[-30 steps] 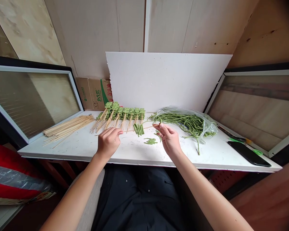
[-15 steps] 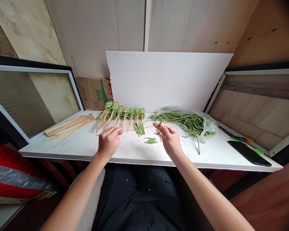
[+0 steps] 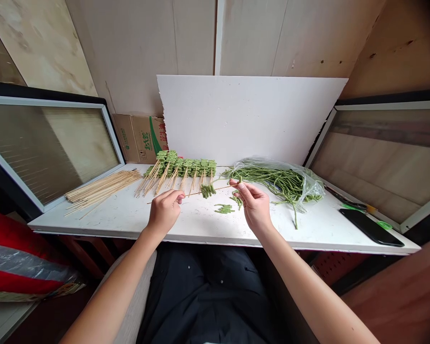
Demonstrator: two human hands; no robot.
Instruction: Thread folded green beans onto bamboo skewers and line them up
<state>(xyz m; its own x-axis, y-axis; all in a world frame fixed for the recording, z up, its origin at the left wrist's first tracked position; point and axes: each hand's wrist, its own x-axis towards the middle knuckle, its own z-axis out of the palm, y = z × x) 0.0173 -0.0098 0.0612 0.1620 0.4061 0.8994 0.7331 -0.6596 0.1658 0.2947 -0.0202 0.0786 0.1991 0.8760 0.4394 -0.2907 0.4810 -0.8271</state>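
My left hand (image 3: 165,210) is closed around a thin wooden skewer (image 3: 222,188), which slants up to the right above the table. Several short pieces of green long bean (image 3: 208,191) are threaded side by side on its middle. At the skewer's tip, my right hand (image 3: 252,203) pinches another bean piece (image 3: 240,180) between thumb and fingers; whether the tip has pierced it I cannot tell. Below the skewer, a few cut bean pieces (image 3: 224,209) lie on the white table (image 3: 197,223), with more beside my right fingers.
Finished bean skewers (image 3: 181,165) are stacked at the back, sticks pointing forward. Bare skewers (image 3: 102,188) lie at left. Uncut long beans (image 3: 272,177) spill from a clear plastic bag (image 3: 313,184). A black phone (image 3: 370,227) lies at right, near scissors (image 3: 346,198). A carton (image 3: 138,138) stands behind.
The bean pieces on the skewer have swung from hanging toward me to a more foreshortened angle. My left hand has shifted very slightly right; my right hand stays at the tip.
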